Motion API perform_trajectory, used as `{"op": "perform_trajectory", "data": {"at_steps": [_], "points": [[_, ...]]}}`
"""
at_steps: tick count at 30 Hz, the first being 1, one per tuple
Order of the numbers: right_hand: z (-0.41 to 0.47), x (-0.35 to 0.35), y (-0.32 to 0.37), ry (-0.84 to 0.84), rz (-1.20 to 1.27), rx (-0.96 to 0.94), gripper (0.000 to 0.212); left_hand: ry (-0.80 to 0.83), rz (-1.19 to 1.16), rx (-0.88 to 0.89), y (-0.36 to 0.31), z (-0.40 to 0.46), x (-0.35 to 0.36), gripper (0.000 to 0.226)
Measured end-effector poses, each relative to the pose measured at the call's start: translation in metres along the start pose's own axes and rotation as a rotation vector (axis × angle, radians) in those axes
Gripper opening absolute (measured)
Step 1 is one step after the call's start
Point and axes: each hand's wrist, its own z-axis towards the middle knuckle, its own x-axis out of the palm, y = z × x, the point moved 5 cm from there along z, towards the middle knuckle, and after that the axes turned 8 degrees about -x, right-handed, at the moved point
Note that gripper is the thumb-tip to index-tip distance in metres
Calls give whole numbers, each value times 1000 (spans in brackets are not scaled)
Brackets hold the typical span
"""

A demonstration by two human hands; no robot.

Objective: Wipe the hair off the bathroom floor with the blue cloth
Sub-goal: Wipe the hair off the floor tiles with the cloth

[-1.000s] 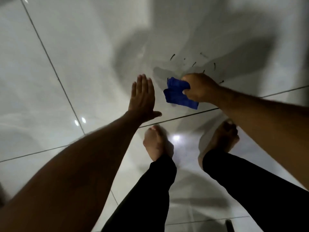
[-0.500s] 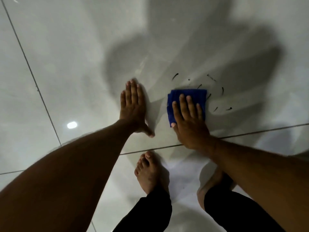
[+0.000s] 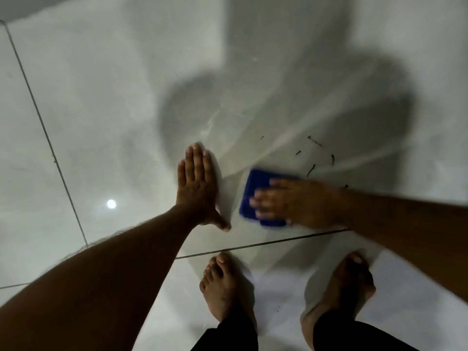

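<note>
The blue cloth [image 3: 255,182] lies flat on the glossy pale floor tile [image 3: 106,105]. My right hand [image 3: 293,202] presses down on it, fingers spread and pointing left, blurred by motion. Short dark hairs [image 3: 311,170] are scattered on the tile just beyond and to the right of the cloth. My left hand [image 3: 196,187] rests palm down on the tile a little left of the cloth, fingers together, thumb out, holding nothing.
My two bare feet [image 3: 225,285] stand on the near tile, behind a dark grout line [image 3: 253,244]. Another grout line [image 3: 43,127] runs up the left side. A wall edge [image 3: 15,11] shows at the top left. A lamp's reflection [image 3: 111,204] glints on the floor.
My right hand laid the cloth flat on the floor, then swung it so the fingers point left, sliding it nearer. My left hand came down flat on the tile.
</note>
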Motion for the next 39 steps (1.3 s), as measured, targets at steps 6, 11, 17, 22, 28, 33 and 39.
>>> {"op": "perform_trajectory", "data": {"at_steps": [6, 11, 17, 22, 28, 33, 39], "points": [[45, -37, -100, -222, 104, 879, 75, -14, 8, -5, -4, -2, -2, 191], [38, -4, 66, 8, 186, 370, 82, -25, 15, 0, -4, -5, -4, 190], [72, -37, -81, -19, 111, 534, 75, -5, 28, -29, -4, -1, -1, 192], [90, -40, -65, -189, 317, 981, 82, -17, 31, -22, -4, -1, -1, 192], [62, -11, 40, -170, 274, 732, 81, -32, 50, -19, -1, 0, -1, 192], [76, -37, -108, -237, 255, 1028, 82, -29, 57, -16, -2, 1, 2, 192], [43, -11, -9, -265, 270, 1110, 78, -55, 53, -14, -17, -7, -8, 192]]}}
